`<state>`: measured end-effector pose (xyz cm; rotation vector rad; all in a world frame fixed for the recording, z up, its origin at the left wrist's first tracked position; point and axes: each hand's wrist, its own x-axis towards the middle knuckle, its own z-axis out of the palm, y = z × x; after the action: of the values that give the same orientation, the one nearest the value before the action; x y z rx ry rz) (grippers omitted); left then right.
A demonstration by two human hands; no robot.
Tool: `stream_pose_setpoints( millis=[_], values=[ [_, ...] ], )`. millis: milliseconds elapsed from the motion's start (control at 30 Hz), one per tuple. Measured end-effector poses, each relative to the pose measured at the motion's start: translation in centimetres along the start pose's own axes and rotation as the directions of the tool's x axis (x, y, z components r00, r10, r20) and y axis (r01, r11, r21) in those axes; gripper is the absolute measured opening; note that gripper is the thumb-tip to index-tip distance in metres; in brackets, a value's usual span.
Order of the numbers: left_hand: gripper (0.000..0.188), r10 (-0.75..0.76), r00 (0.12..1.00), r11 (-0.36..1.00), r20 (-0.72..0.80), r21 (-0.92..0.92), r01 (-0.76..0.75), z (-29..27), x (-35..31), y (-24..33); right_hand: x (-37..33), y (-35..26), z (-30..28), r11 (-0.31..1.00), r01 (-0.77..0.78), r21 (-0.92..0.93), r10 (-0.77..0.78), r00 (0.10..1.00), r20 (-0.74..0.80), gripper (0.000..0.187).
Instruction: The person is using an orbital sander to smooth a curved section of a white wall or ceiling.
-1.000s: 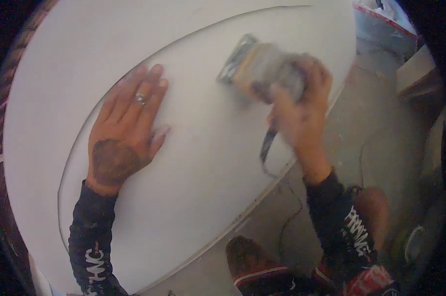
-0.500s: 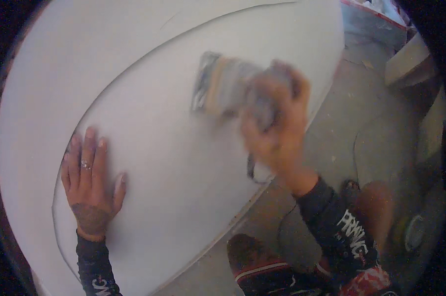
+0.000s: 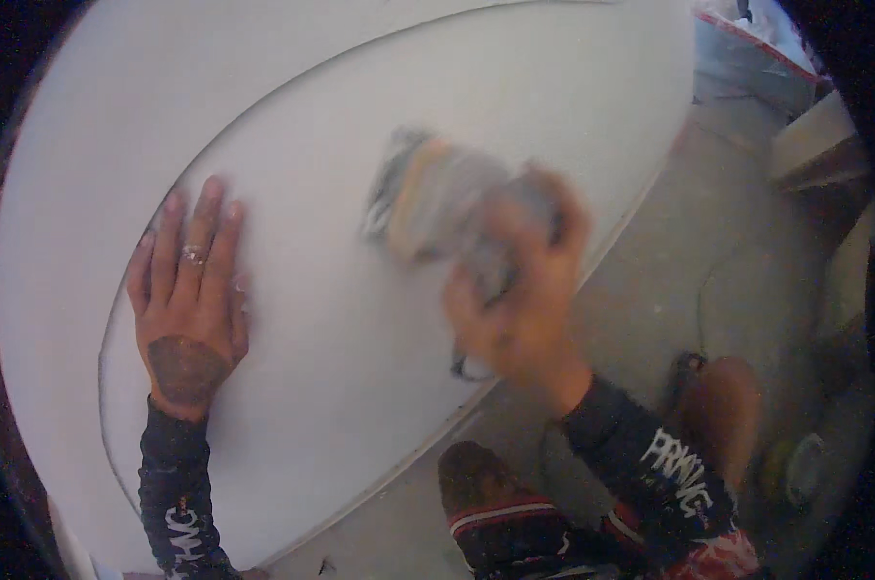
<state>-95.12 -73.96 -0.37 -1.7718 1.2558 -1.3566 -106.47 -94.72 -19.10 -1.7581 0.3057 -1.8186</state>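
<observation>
A large smooth white panel (image 3: 341,387) fills much of the view, marked by a long curved dark line or seam. My left hand (image 3: 191,290) lies flat on it near that line, fingers stretched out, a ring on one of them; it holds nothing. Closed around the body of an electric sander (image 3: 437,198) is my right hand (image 3: 529,290). The sander rests on or just over the middle of the panel, its grey and tan block end pointing left. Both sander and right hand are smeared by motion. A short dark piece of cord (image 3: 465,367) shows below the grip.
Along the lower right runs the panel's edge (image 3: 437,435), with grey floor (image 3: 641,290) beyond it. My bent knees show below. Pale blocks (image 3: 819,135) and a blue container with a red rim (image 3: 757,58) stand at the right. A round object (image 3: 805,469) sits lower right.
My left hand has slid farther up the panel, still flat. The sander and my right hand have shifted slightly left and nearer. The whole view has moved a little.
</observation>
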Motion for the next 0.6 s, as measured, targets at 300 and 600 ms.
stream_pose_setpoints(
  millis=[300,600],
  values=[
    [0.058,-0.067,0.997,0.996,-0.035,0.049,0.068,1.5,-5.6,-1.7,-9.4,-6.3,3.8,0.940,0.228,0.255,-0.280,0.940,0.192,0.049],
    [0.067,-0.099,0.990,0.995,-0.097,0.006,0.100,1.0,-10.4,-1.2,-3.7,-6.8,2.4,0.994,0.062,0.092,-0.065,0.998,0.023,0.044]
  ],
)
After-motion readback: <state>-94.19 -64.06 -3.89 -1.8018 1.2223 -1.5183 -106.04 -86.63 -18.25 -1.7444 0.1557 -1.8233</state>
